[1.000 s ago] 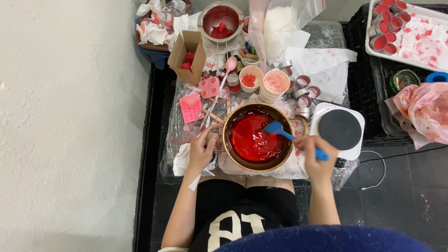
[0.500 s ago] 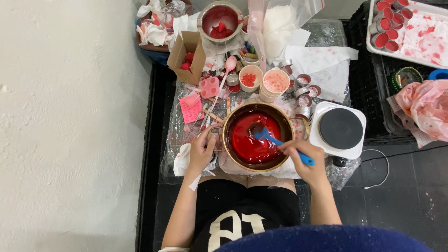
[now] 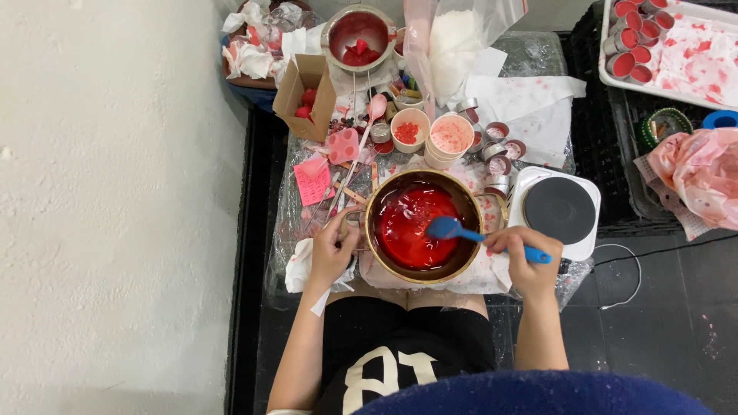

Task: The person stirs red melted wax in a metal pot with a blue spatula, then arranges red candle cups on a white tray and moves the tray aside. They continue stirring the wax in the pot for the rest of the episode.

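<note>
A round metal pot (image 3: pixel 463 257) sits on the low table in front of me, filled with glossy red liquid (image 3: pixel 407 227). My right hand (image 3: pixel 523 257) grips the handle of a blue spatula (image 3: pixel 447 228), whose blade dips into the right side of the liquid. My left hand (image 3: pixel 332 250) holds the pot's side handle at its left rim, over a white cloth (image 3: pixel 296 273). My knees in black shorts are just below the pot.
A white hot plate with a black top (image 3: pixel 559 209) stands right of the pot. Behind it are small cups (image 3: pixel 450 138), tins, a pink spoon (image 3: pixel 374 111), a cardboard box (image 3: pixel 306 92), a second pot (image 3: pixel 357 34) and a bag of white flakes (image 3: pixel 461 38). A tray of red-filled tins (image 3: pixel 676 46) lies far right.
My right hand has drawn the blue spatula from the pot's upper right toward its middle and down. My left hand has stayed on the handle.
</note>
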